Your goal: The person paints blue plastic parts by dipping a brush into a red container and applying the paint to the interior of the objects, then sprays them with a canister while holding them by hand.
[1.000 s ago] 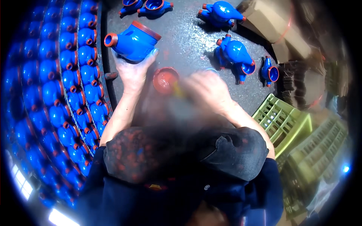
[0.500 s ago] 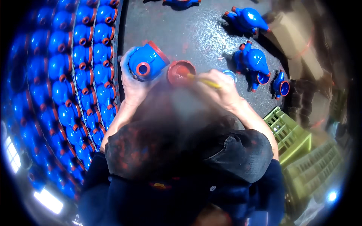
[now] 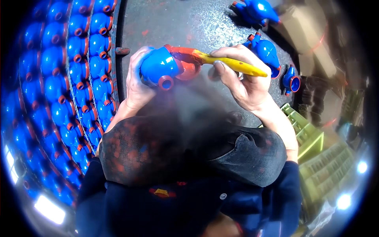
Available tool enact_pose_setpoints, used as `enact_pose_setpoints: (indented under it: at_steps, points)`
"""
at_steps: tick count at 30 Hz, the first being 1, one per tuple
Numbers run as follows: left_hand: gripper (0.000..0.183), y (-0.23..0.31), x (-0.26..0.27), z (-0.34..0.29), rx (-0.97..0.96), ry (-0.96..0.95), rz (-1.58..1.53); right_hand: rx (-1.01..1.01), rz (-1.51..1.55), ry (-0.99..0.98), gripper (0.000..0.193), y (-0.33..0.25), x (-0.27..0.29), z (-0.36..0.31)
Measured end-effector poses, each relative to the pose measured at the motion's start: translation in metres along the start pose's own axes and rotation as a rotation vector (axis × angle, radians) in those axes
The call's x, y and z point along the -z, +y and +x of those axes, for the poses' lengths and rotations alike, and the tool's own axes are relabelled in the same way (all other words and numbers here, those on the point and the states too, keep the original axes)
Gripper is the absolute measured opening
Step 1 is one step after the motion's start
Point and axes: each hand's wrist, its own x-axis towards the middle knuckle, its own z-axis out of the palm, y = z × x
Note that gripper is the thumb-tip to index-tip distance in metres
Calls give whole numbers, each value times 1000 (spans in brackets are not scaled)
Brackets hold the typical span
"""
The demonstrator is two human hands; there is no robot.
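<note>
My left hand [image 3: 136, 85] is closed around a glossy blue casting [image 3: 158, 67], rounded like a valve body. A short side port with a red ring faces me, and its wide red-rimmed end points right. Between the thumb and fingers of my right hand [image 3: 246, 83] is a yellow-handled paintbrush [image 3: 237, 66]. Its red-coated bristles lie on the casting's upper right rim. Just below the brush, a bowl of red paint [image 3: 188, 72] shows in part, partly covered by the brush and the casting.
Rows of blue castings [image 3: 102, 43] with red ends fill the left side, behind a dark edge. Other blue castings [image 3: 266, 51] stand on the grey surface at the right, with a smaller one [image 3: 291, 80] beside them. Cardboard [image 3: 308, 35] and a green plastic crate [image 3: 304, 130] lie farther right.
My right hand has lifted the paintbrush from the red paint bowl to the casting's rim. My left hand has turned the casting and brought it slightly right, over the bowl's edge.
</note>
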Motion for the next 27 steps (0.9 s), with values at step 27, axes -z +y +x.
enact_pose_setpoints:
  at_steps: [27]
  points:
    - [66,25,11,27,693,127,-631,297,-318,-293,29,66,-36,-35]
